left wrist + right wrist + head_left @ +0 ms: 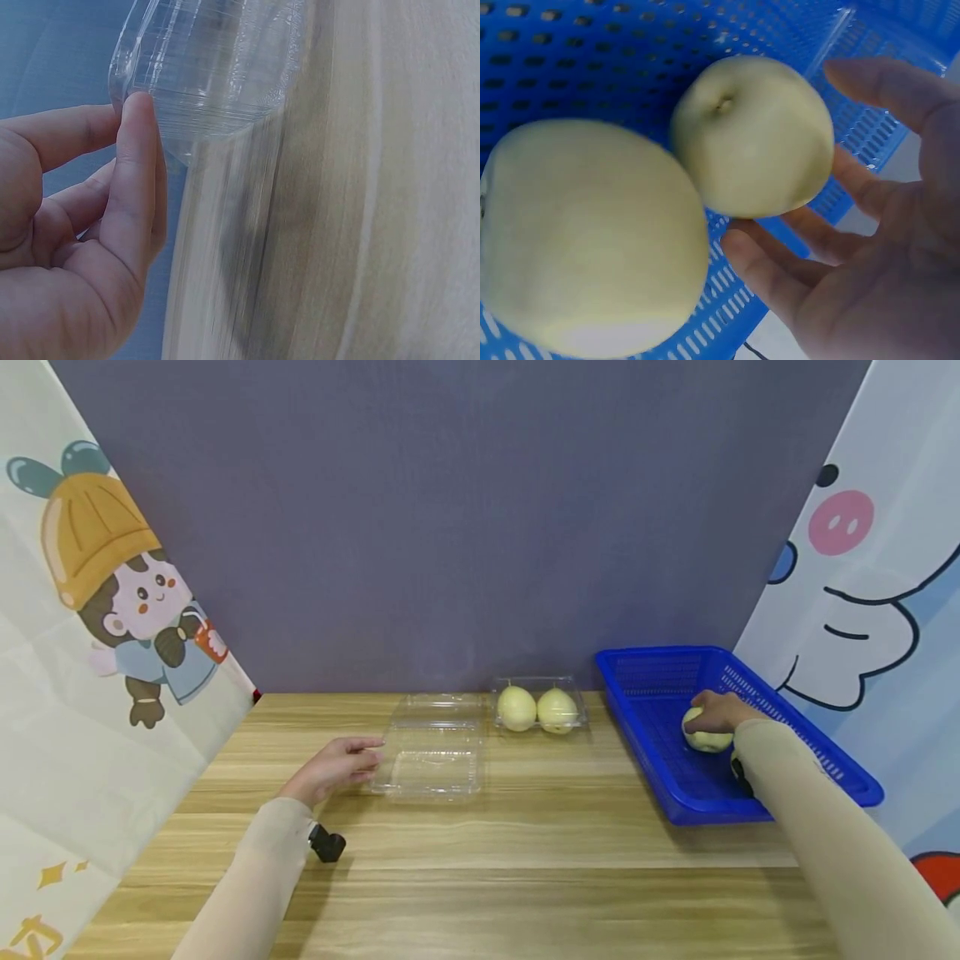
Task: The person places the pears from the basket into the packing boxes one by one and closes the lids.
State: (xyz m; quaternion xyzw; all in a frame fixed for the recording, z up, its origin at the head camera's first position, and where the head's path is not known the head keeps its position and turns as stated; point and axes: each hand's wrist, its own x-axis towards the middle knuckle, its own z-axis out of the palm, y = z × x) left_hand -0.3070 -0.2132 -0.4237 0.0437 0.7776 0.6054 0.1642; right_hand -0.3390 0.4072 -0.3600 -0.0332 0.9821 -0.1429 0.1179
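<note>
**Wood-grain counter point(487, 893) seen from above**

A blue mesh basket point(720, 812) sits at right. Left of centre lies an opened clear clamshell point(435, 768); just beside it, a second clamshell point(537, 678) holds two pears point(537, 709). The left hand's point(337, 768) fingers pinch the opened clamshell's left edge. The right hand's point(723, 712) fingers curve round one pear point(754, 139) inside the basket, near another pear point(589, 240).

The left sleeve point(251, 877) is showing plain cream cloth down to the wrist, where a small black camera point(327, 844) is jutting out. The right sleeve point(840, 839) is matching it, a dark piece point(741, 773) partly showing at its left edge.
</note>
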